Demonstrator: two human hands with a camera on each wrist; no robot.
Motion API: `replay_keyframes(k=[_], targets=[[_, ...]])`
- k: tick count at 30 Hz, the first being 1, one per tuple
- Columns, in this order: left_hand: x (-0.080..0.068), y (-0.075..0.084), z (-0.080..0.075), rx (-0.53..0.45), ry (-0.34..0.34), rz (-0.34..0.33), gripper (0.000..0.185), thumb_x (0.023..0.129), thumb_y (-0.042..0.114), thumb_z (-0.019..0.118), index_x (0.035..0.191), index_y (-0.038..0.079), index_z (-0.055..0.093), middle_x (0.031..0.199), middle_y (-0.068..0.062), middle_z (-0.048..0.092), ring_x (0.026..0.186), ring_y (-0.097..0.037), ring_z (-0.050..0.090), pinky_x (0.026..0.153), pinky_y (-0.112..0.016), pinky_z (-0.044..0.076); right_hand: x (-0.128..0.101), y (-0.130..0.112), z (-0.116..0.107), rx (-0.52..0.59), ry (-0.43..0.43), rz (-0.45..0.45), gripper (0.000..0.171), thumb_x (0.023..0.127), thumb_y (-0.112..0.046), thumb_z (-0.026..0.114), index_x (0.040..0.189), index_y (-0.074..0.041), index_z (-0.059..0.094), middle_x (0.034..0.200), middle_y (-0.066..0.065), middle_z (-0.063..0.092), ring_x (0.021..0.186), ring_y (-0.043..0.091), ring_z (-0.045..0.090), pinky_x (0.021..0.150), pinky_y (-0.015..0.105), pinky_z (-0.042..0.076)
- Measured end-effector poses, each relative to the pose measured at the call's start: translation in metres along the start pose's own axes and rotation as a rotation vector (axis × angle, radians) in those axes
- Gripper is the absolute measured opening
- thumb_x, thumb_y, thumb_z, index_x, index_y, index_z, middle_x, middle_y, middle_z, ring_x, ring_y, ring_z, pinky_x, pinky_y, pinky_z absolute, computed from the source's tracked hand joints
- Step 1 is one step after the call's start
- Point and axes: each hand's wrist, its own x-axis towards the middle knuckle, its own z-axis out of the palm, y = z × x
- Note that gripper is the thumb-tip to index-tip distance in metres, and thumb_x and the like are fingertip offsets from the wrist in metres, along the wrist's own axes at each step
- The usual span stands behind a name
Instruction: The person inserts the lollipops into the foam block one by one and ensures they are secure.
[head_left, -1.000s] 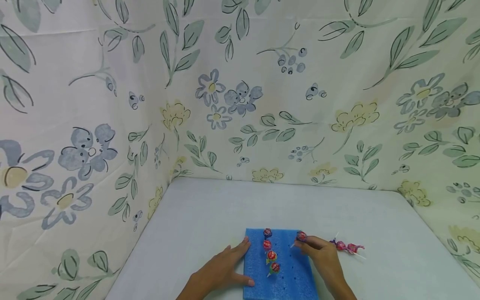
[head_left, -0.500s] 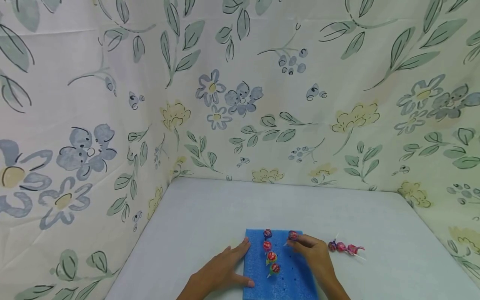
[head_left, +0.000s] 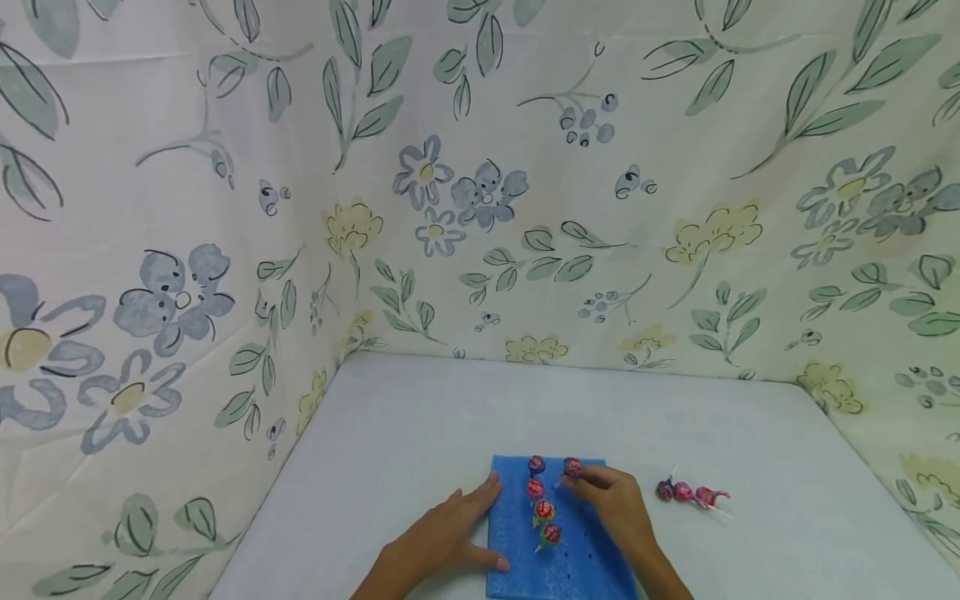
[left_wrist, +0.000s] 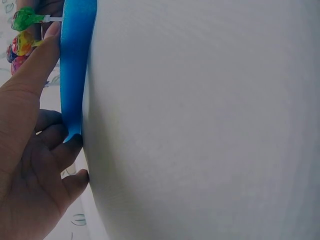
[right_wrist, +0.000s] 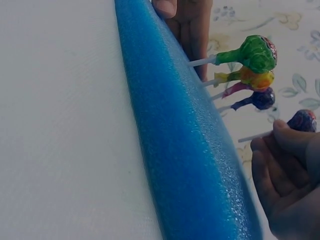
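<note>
A blue foam block with small holes lies on the table. My left hand rests along its left edge, fingers extended and thumb on top. Several lollipops stand in a row in the foam: a dark blue-wrapped lollipop, a pink lollipop, a yellow lollipop and a green lollipop nearest me. My right hand pinches a dark-wrapped lollipop between thumb and fingers, right of the row's far end. Its white stick points toward the foam, the lower end close over the surface.
A few loose lollipops lie on the white table to the right of the block. A floral cloth hangs behind the table and along its sides.
My right hand has moved left over the foam with the pinched lollipop, closer to the standing row. The left hand has stayed in place on the block.
</note>
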Motion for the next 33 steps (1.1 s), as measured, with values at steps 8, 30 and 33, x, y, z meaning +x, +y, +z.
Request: replay_keyframes(k=[8, 30, 33], targets=[[0.0, 0.002, -0.001, -0.011, -0.006, -0.011, 0.109, 0.078, 0.075, 0.08, 0.167, 0.029, 0.035, 0.174, 0.009, 0.03, 0.153, -0.046, 0.04, 0.112, -0.069, 0.045, 0.0, -0.001, 0.005, -0.012, -0.012, -0.026, 0.014, 0.091, -0.019, 0.084, 0.1, -0.009, 0.084, 0.089, 0.005, 0.077, 0.083, 0.017, 0.069, 0.071, 0.025, 0.059], [-0.001, 0.003, -0.002, -0.009, -0.012, -0.009, 0.109, 0.079, 0.075, 0.079, 0.167, 0.028, 0.035, 0.174, 0.006, 0.03, 0.152, -0.046, 0.041, 0.112, -0.068, 0.045, 0.005, 0.007, 0.012, -0.064, -0.064, -0.015, 0.012, 0.091, -0.019, 0.085, 0.098, -0.01, 0.084, 0.096, 0.003, 0.08, 0.083, 0.016, 0.074, 0.072, 0.025, 0.06], [-0.001, 0.002, -0.001, -0.004, -0.009, -0.004, 0.109, 0.079, 0.075, 0.079, 0.167, 0.028, 0.035, 0.174, 0.006, 0.03, 0.152, -0.046, 0.041, 0.112, -0.067, 0.045, 0.006, 0.007, 0.013, -0.078, -0.062, -0.013, 0.011, 0.091, -0.019, 0.084, 0.097, -0.009, 0.084, 0.095, 0.003, 0.08, 0.083, 0.016, 0.074, 0.072, 0.025, 0.06]])
